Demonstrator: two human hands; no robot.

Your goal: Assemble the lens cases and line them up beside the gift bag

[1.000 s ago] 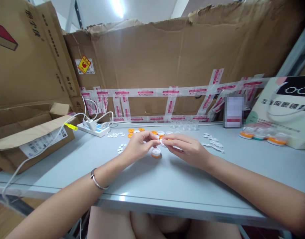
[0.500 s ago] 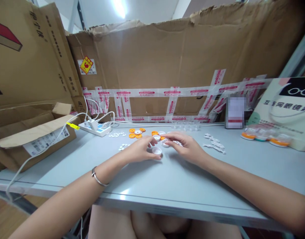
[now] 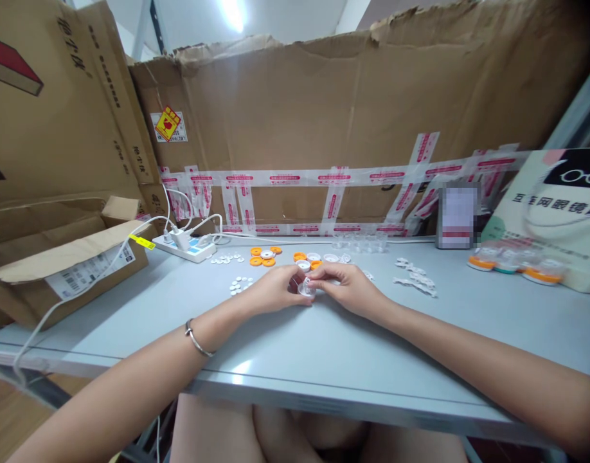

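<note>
My left hand grips a round white cap by its side, low over the table. My right hand pinches a small white plastic piece at the cap's open top; its exact shape is partly hidden by the fingers. Just behind the hands are orange rings and white caps. Left of them lie orange rings grouped around a white one, and small white discs. To the right is a cluster of small white plastic pieces.
Clear cups line the back edge. At right stand lidded clear containers, a phone-like device and a printed bag. A power strip with white cables and an open carton occupy the left.
My right hand has moved left from the parts behind, bringing a small white piece to the cap. My left hand keeps hold of the cap, nearly in place.
</note>
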